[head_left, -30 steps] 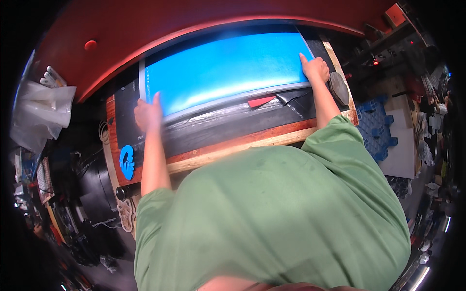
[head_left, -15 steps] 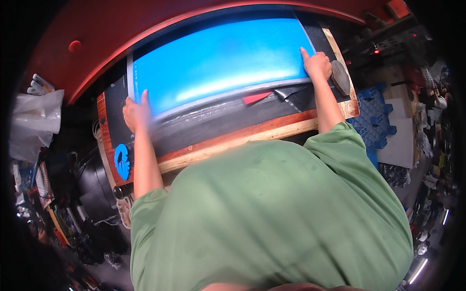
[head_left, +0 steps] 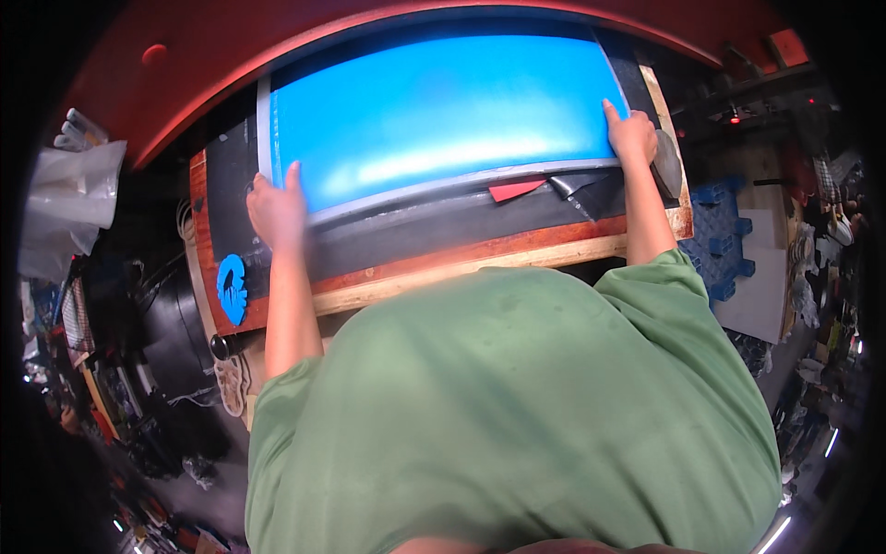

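A wide blue sheet (head_left: 434, 111) with a grey border lies across the black top of a workbench. At its near left corner my left hand (head_left: 278, 210) is closed on the edge, thumb extended over the blue face, its outline slightly blurred. My right hand (head_left: 634, 138) grips the right edge, thumb up on the surface and fingers folded at the border. A red pointed piece (head_left: 515, 190) and a black flap (head_left: 570, 183) poke out below the sheet's near edge. Beside my right hand is a flat grey, rounded piece (head_left: 668, 164).
Behind the sheet stretches a red machine body (head_left: 212, 78). A blue cut-out shape (head_left: 232, 289) lies at the bench's left end. Wooden edging (head_left: 443, 266) runs along the bench front. Clear plastic bags (head_left: 74, 198) hang at left; a blue pallet (head_left: 715, 242) is at right.
The whole view has turned slightly, so the bench, sheet and both hands appear further right. Both hands keep their hold on the sheet's two sides.
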### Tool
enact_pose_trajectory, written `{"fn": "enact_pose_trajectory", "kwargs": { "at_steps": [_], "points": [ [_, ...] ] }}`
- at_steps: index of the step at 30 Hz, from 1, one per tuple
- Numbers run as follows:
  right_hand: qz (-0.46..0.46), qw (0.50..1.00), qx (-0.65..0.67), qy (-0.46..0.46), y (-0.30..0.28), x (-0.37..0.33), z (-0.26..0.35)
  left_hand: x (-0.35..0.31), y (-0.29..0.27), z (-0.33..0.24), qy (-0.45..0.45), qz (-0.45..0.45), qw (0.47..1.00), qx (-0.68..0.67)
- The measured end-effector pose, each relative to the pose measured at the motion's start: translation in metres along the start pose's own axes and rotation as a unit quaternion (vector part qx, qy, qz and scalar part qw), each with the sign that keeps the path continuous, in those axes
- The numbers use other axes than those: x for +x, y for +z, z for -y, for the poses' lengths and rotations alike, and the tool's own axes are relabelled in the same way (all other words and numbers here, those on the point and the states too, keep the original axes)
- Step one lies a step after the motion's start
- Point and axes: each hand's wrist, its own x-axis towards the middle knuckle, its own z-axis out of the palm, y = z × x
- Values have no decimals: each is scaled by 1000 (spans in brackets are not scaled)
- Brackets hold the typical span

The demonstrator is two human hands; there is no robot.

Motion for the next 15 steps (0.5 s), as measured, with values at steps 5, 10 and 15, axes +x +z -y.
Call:
{"fn": "enact_pose_trajectory", "kwargs": {
  "at_steps": [5, 10, 15],
  "points": [
    [5, 1000, 14, -18, -7, 7, -8, 14, 23, -6, 51, -28, 998, 15],
    [-194, 965, 123, -124, -5, 36, -61, 16, 35, 16, 23, -49, 998, 28],
    [48, 983, 38, -172, 0, 60, -91, 9, 16, 42, -27, -52, 998, 31]
  ]
}}
